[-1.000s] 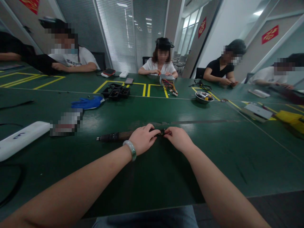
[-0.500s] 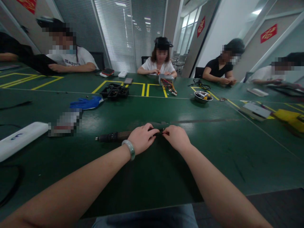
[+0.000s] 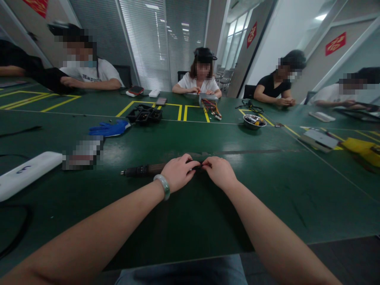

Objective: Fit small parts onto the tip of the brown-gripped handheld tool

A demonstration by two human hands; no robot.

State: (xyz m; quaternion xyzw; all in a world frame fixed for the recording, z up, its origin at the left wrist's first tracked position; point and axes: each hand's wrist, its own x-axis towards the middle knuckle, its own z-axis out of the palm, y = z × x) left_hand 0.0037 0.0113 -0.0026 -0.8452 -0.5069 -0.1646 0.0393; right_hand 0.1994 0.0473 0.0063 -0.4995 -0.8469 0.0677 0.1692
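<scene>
Dark tool (image 3: 152, 170) is gripped under palm-down left hand (image 3: 177, 171); right hand (image 3: 220, 171) is angled inward, pinched narrow at tool's end, contents hidden.

Office workroom, long green table (image 3: 285, 190), glass partitions (image 3: 185, 43)

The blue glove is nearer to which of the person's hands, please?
Left. The left hand, its grip on the dark tool, is to the right of the blue glove and closer to the camera; the right hand is farther right, by the tool's end.
</scene>
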